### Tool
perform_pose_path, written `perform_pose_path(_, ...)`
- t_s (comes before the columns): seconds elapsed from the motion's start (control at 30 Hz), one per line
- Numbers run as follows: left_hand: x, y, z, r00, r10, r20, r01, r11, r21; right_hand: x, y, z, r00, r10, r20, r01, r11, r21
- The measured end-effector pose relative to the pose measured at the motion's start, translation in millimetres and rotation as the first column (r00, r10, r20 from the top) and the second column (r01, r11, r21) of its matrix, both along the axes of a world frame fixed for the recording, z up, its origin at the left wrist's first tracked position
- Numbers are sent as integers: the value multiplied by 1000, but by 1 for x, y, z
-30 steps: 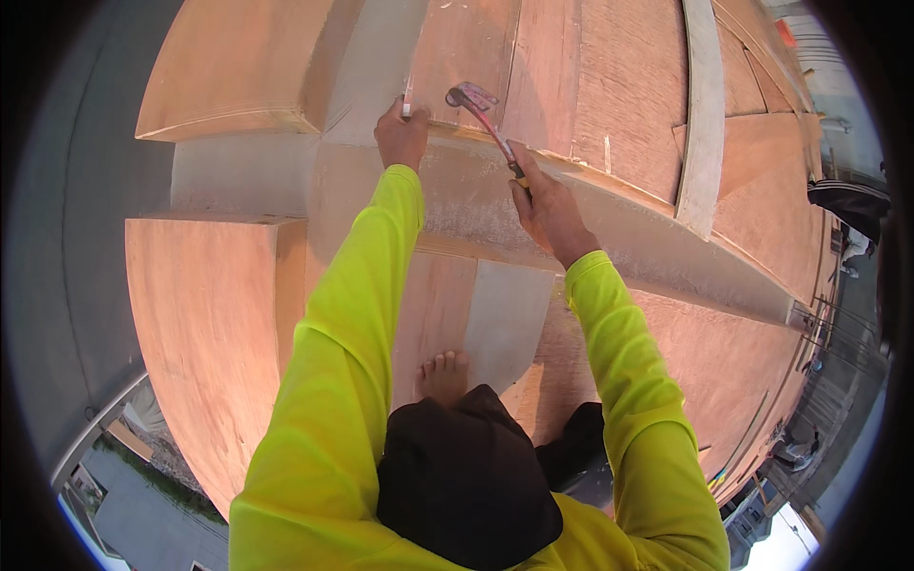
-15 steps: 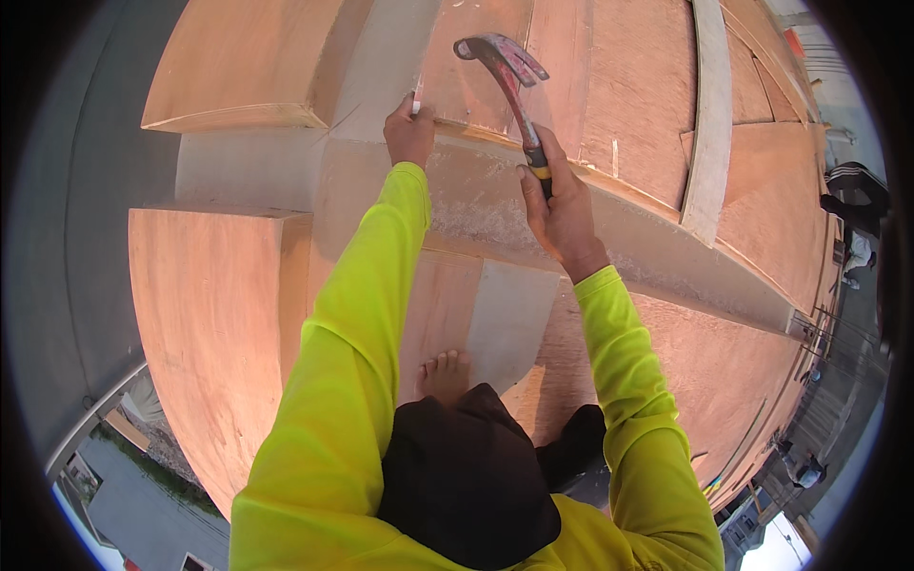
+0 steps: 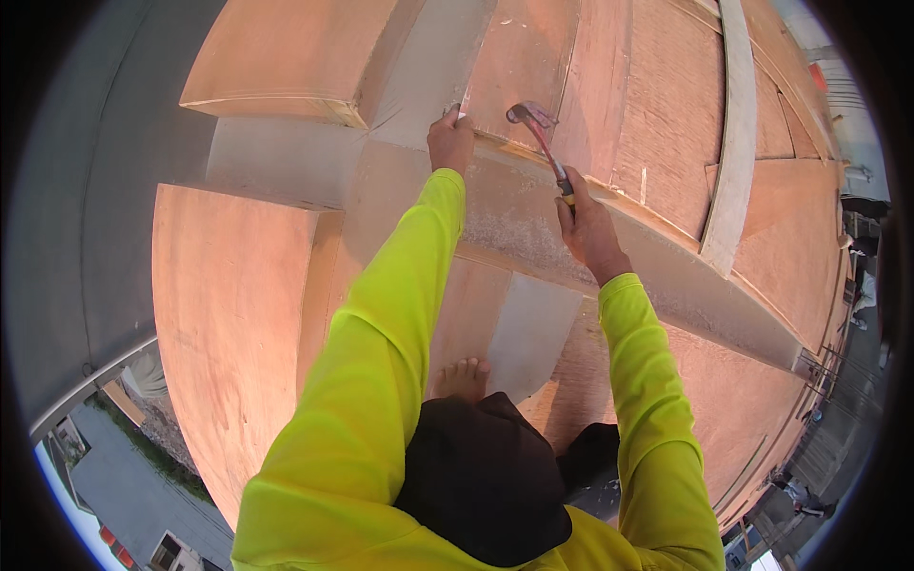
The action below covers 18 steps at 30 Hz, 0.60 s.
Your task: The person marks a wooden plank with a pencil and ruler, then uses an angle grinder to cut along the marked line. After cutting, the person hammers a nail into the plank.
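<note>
My right hand (image 3: 592, 233) is wrapped round the dark grip of a claw hammer (image 3: 545, 143), whose reddish, worn head hangs above the plywood. To its left, my left hand (image 3: 450, 143) is closed at the edge of a raised plywood panel (image 3: 522, 71). A small pale tip shows above its fingers, but I cannot make out what it belongs to. The hand sits where a grey-coated strip (image 3: 433, 71) meets the panel. Hammer head and left hand are apart. Below both hands runs a greyish vertical face (image 3: 514, 205) of the wooden step.
Plywood boxes (image 3: 233, 257) stand at the left, with a grey gap between them. A curved pale batten (image 3: 728, 143) crosses the panels at the right. My bare foot (image 3: 464, 379) rests on the lower plywood. Ground with people and clutter lies beyond the right edge.
My right hand has brought the hammer head down, closer to the level of my left hand. The left hand keeps its place at the panel edge; the whole view has shifted slightly.
</note>
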<state>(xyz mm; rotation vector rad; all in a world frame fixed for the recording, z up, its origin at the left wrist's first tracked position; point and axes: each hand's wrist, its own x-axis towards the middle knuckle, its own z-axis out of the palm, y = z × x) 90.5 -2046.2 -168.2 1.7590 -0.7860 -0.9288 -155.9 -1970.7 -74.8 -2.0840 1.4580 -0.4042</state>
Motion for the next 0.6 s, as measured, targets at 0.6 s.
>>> perform_pose_path(0.6,-3,12,1,995,-1,-102,-2,999,-35,13,14,12,996,-86,10,84,986,142)
